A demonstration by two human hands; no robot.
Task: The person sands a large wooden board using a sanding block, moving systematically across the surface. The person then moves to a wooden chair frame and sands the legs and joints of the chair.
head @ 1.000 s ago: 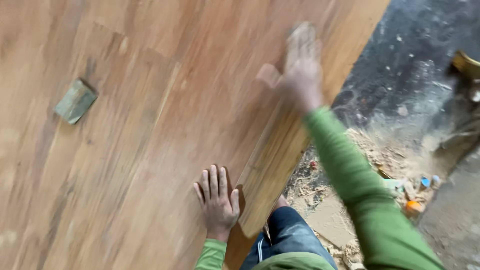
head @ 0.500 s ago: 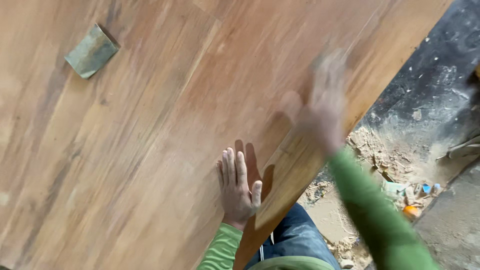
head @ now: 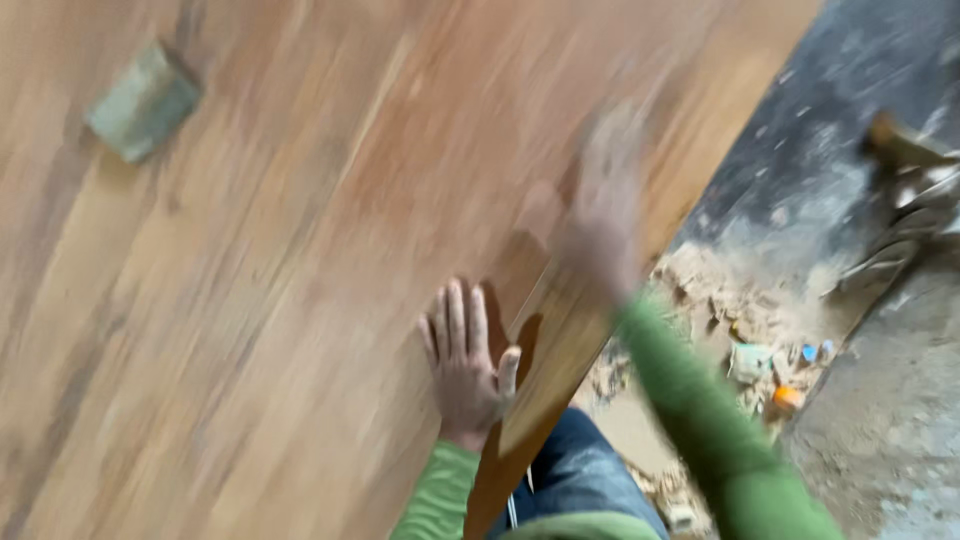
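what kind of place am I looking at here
Probably a woodworking shop. A large brown wooden slab fills the view, a grey-green sanding block lies on it, and pale sawdust and wood scraps cover the dark floor beside it.

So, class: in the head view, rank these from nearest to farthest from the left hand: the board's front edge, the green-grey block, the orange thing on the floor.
From the left hand:
1. Board's front edge, just right of the thumb.
2. Orange thing, on the floor to the right.
3. Green-grey block, upper left on the board.
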